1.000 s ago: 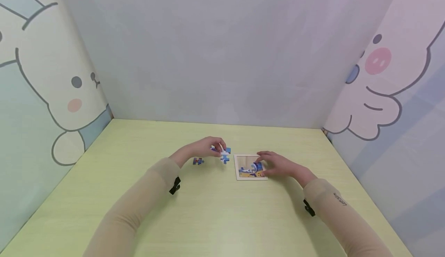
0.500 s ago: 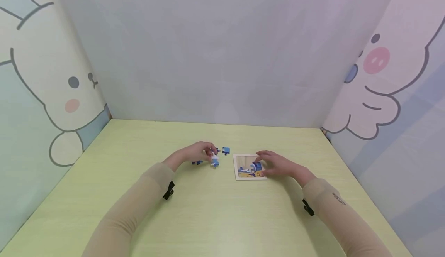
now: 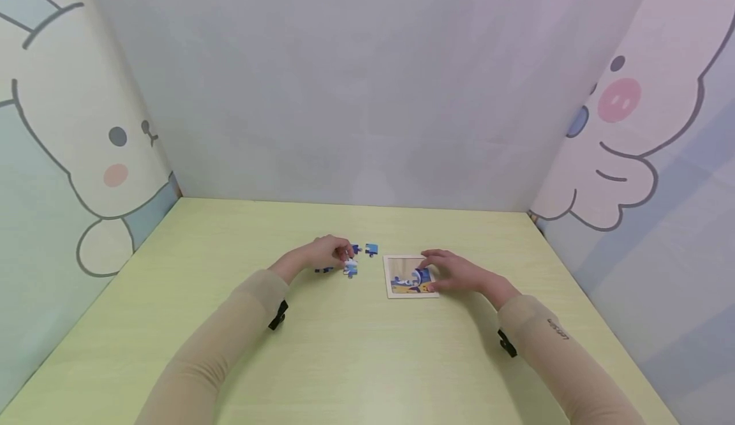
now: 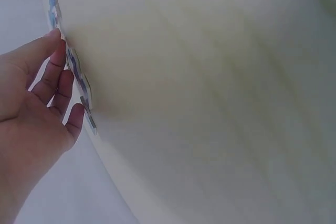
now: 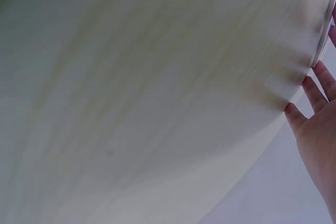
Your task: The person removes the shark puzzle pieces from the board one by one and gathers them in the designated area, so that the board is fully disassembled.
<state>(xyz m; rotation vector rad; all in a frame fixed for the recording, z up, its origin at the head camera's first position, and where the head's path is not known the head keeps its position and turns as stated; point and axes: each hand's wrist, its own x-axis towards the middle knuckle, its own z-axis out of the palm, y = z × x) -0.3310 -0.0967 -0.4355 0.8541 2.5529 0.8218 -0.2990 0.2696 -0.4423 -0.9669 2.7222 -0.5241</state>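
In the head view my left hand (image 3: 328,252) is left of the puzzle board, thumb and index finger pinching a white-and-blue jigsaw piece (image 3: 351,268) close over the table. The left wrist view shows the thumb and index fingertips together at the blue piece (image 4: 53,11), the other fingers loosely bent beside more pieces (image 4: 79,72). My right hand (image 3: 456,273) rests on the right side of a square puzzle board (image 3: 388,278) with a pale rim, its fingers spread. In the right wrist view several right fingertips (image 5: 306,81) touch the table beside the board's edge (image 5: 321,40).
Behind the left hand lie a dark blue piece (image 3: 356,249) and a light blue piece (image 3: 371,249). Another piece (image 3: 324,270) is partly covered by that hand. Several pieces sit in the board's lower part. Cartoon-printed cloth walls surround the yellow-green table (image 3: 367,355).
My left hand has moved left, away from the board, taking the white-and-blue jigsaw piece along. The right hand has stayed at the board. The head view has shifted slightly.
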